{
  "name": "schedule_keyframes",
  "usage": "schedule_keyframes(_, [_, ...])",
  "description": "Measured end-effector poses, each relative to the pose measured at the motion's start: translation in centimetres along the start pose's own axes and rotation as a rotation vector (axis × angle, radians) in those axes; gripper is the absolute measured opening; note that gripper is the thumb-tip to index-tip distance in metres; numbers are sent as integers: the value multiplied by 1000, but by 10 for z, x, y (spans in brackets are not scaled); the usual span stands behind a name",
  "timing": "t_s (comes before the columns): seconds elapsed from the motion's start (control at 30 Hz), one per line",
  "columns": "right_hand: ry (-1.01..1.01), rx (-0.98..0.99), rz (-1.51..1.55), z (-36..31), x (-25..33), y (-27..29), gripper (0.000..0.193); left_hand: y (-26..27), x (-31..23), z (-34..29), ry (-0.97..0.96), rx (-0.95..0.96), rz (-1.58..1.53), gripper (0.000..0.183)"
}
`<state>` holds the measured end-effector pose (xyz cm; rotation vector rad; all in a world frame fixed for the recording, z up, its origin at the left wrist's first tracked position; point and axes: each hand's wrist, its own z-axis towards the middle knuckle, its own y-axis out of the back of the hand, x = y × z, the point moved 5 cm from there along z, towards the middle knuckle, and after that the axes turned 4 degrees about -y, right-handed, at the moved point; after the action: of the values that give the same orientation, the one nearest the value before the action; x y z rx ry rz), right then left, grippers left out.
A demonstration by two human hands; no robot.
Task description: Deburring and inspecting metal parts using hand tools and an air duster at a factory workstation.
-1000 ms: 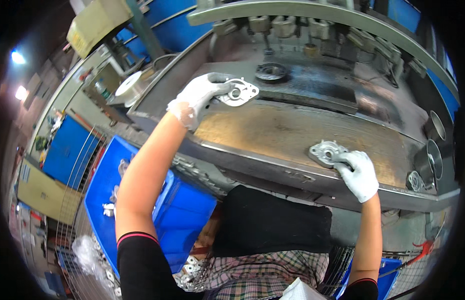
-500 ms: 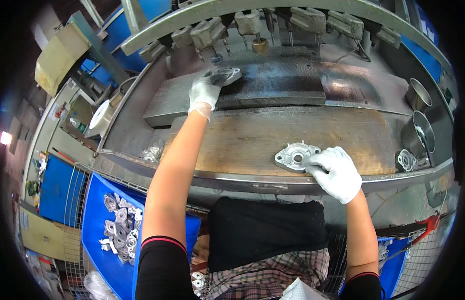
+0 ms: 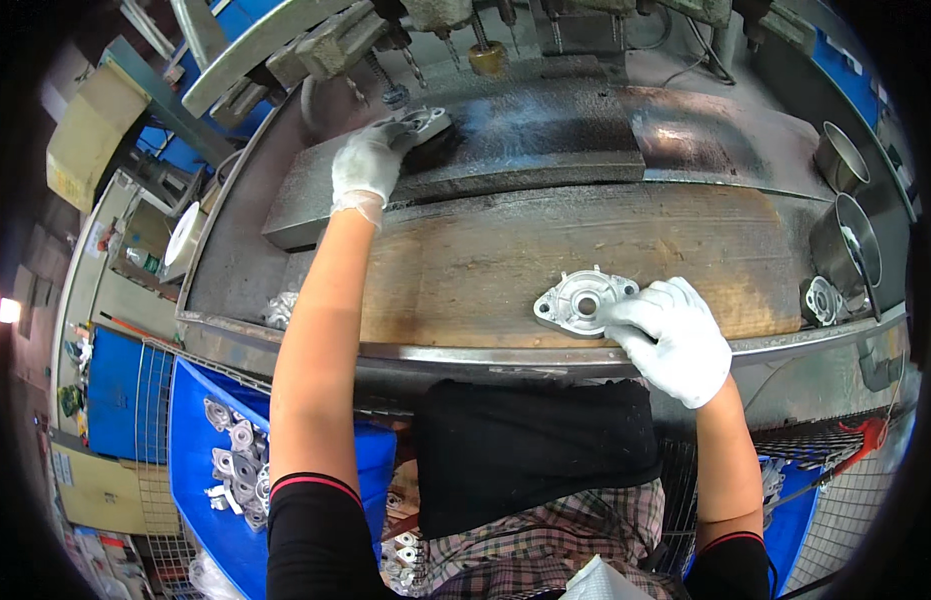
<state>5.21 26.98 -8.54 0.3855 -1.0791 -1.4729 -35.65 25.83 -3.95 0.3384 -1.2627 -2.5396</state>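
My left hand (image 3: 369, 165), in a white glove, reaches to the dark steel block (image 3: 545, 135) and grips a grey metal casting (image 3: 427, 122) by its near side. That casting lies on or just above the block, under a drill bit at the left; the fingertips are partly hidden. In my right hand (image 3: 670, 335), also gloved, thumb and fingers pinch the right end of a second casting (image 3: 559, 303), an oval flanged housing with a round centre hole. It rests on the wooden board (image 3: 465, 270) near its front edge.
Several drill heads (image 3: 330, 45) hang over the block. Two metal cups (image 3: 847, 240) and another casting (image 3: 823, 300) are at the right. A blue bin (image 3: 200, 470) of castings stands at lower left. The bench's metal rim (image 3: 505, 357) runs along the front.
The view has shifted, so the drill heads appear higher and farther left. Both hands keep hold of their castings, with little visible movement against the bench.
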Motion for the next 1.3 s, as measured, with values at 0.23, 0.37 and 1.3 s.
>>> schedule_keyframes(0.23, [17, -5, -26, -2, -1, 0, 20, -3, -14, -2, -109, -67, 142, 20])
schedule_keyframes(0.37, [1, 17, -12, -2, -2, -2, 20, -9, -9, 1, -67, -26, 181, 21])
schedule_keyframes(1.3, [-234, 16, 132, -3, 18, 12, 18, 80, -167, -240, 517, 333, -1590, 64])
